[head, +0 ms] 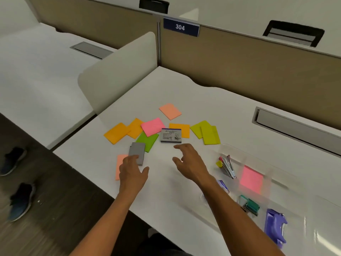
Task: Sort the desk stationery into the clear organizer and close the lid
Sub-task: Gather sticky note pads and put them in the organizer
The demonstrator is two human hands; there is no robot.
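Note:
Several coloured sticky-note pads lie scattered on the white desk (184,93): orange (116,133), pink (152,126), green (147,142), yellow-green (209,134) and salmon (170,111). A staple box (171,135) lies among them. A grey block (137,152) rests by a salmon pad (120,163). My left hand (132,172) touches the grey block's near end with fingers apart. My right hand (190,161) hovers open just short of the staple box. The clear organizer (273,174) at right holds a pink pad (251,179), a stapler remover (227,166), green clips (250,206) and a purple item (275,226).
A white divider panel (120,71) stands at the desk's left edge, a tan partition (249,61) with a "304" sign at the back. A grey cable tray (295,128) is set in the desk at right. Two dark shoes (16,182) lie on the floor at left.

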